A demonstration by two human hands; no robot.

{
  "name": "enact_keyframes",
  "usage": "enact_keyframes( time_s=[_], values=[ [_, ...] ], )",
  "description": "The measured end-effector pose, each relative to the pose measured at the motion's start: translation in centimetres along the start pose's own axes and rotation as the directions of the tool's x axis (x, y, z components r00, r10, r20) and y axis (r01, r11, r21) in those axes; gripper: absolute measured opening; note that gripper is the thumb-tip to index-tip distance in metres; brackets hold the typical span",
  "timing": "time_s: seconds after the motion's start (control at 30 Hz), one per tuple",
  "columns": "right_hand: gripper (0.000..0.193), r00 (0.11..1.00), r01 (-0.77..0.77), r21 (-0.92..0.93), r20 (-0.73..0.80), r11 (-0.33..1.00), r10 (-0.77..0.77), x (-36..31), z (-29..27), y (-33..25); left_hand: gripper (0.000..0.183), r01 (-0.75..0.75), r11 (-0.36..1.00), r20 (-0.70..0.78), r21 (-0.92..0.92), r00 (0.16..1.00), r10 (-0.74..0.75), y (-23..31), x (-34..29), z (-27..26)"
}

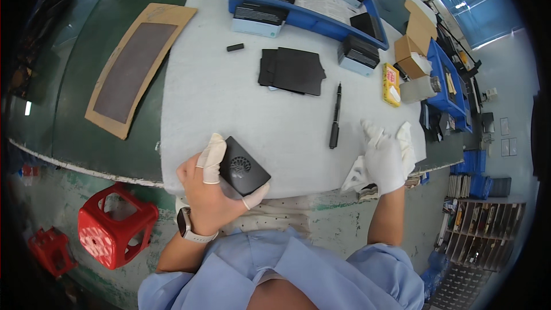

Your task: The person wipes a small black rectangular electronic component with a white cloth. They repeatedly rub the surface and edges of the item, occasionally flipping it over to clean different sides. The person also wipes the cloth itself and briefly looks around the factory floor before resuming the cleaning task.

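My left hand (213, 181), with pale finger cots on some fingers and the thumb, grips a flat black rectangular case (251, 167) by its edges. A round, fan-like mark shows on the case's upper face, which is tilted toward me. At the table's near right edge, my right hand (383, 163) wears a white glove and is closed on a crumpled white cloth (406, 144); the cloth shows on both sides of the hand. A black marker pen (336, 117) lies between the two hands, farther back. Beyond it is a stack of thin black sheets (295, 70).
A blue tray (310, 24) of black pieces stands at the back, with stacked black pieces (359, 54) before it. A yellow packet (391, 84) and a translucent bottle (419, 89) are at right. Left lies a board with a dark panel (135, 72). A red stool (115, 227) stands below.
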State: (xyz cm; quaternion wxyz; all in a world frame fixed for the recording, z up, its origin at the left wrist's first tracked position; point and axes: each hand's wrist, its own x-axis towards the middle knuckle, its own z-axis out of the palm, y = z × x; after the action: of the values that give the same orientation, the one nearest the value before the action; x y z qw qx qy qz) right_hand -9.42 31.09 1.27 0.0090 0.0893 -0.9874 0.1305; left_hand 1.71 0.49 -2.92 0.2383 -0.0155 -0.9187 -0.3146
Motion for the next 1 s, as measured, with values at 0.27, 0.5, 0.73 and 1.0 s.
enact_keyframes(
  time_s=[0.27,0.5,0.73,1.0],
  values=[
    [0.031,0.959,0.026,-0.257,0.278,0.966,0.048,-8.5,-1.8,-0.6,0.099,-0.002,1.0,0.011,0.01,1.0,0.002,0.1,0.1,-0.1],
    [0.031,0.971,-0.115,-0.14,0.194,0.983,0.142,-10.6,-3.3,-0.7,0.095,-0.015,1.0,0.005,0.013,1.0,0.015,0.3,0.1,0.3],
    [0.019,0.99,0.038,-0.109,0.137,0.993,-0.023,-10.1,-3.0,1.1,0.096,-0.004,1.0,0.007,0.009,1.0,0.004,0.4,0.1,0.1],
    [0.025,0.979,-0.202,0.152,0.024,0.968,0.2,-9.4,-2.2,0.7,0.097,-0.017,1.0,0.007,0.014,1.0,0.017,0.0,0.3,-0.3]
  ],
)
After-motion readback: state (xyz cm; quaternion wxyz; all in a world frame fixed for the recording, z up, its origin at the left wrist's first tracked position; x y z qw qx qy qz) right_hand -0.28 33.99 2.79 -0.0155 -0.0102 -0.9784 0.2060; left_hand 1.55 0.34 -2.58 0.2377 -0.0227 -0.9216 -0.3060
